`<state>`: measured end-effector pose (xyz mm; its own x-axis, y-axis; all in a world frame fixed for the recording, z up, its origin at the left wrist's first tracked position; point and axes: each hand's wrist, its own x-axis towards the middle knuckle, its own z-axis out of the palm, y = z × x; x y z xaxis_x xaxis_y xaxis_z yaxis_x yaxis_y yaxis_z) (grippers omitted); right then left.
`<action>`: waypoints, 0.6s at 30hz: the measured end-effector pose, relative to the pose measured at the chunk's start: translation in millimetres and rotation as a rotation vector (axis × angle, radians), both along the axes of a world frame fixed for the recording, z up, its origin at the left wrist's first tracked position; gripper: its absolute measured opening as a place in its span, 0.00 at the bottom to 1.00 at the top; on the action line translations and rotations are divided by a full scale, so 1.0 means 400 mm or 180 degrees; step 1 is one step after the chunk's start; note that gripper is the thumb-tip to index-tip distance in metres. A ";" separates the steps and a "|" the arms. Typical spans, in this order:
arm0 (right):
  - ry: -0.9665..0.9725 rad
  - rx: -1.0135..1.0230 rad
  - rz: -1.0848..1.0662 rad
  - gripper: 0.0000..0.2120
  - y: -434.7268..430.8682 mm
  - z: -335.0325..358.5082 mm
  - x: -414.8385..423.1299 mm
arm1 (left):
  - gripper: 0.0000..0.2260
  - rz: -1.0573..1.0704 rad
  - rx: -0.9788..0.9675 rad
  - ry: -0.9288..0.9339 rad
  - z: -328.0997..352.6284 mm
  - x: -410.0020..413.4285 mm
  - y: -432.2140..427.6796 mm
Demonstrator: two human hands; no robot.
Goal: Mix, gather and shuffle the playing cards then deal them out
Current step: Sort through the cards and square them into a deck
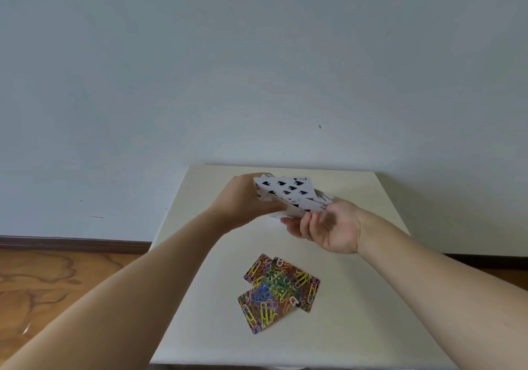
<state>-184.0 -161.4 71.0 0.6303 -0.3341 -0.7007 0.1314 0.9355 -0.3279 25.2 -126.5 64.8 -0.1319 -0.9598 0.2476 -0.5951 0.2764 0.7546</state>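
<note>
Your left hand (243,198) and right hand (323,227) both grip the face-up deck (288,192) above the tabletop's (357,312) far edge; face-down cards (280,289) lie mid-table.

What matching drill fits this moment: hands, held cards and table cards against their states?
Things:
1. left hand
2. right hand
3. held cards
4. table cards

States:
A. face down on the white table, overlapping
B. palm up, fingers under the cards
C. grips the cards from the left
D. spade face showing, off the table

Pairs: 1-C, 2-B, 3-D, 4-A
</note>
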 end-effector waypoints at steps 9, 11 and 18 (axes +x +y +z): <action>0.2446 -0.2992 0.1540 0.17 0.029 -0.044 -0.027 | 0.12 0.0366 0.0584 0.0919 -0.054 0.057 -0.036; 0.2606 -0.3978 0.2516 0.26 0.056 -0.049 -0.010 | 0.11 0.0381 0.0726 0.0955 -0.064 0.062 -0.039; 0.3057 -0.5459 0.4227 0.47 0.114 -0.042 0.081 | 0.15 0.0302 0.1002 0.1153 -0.086 0.066 -0.043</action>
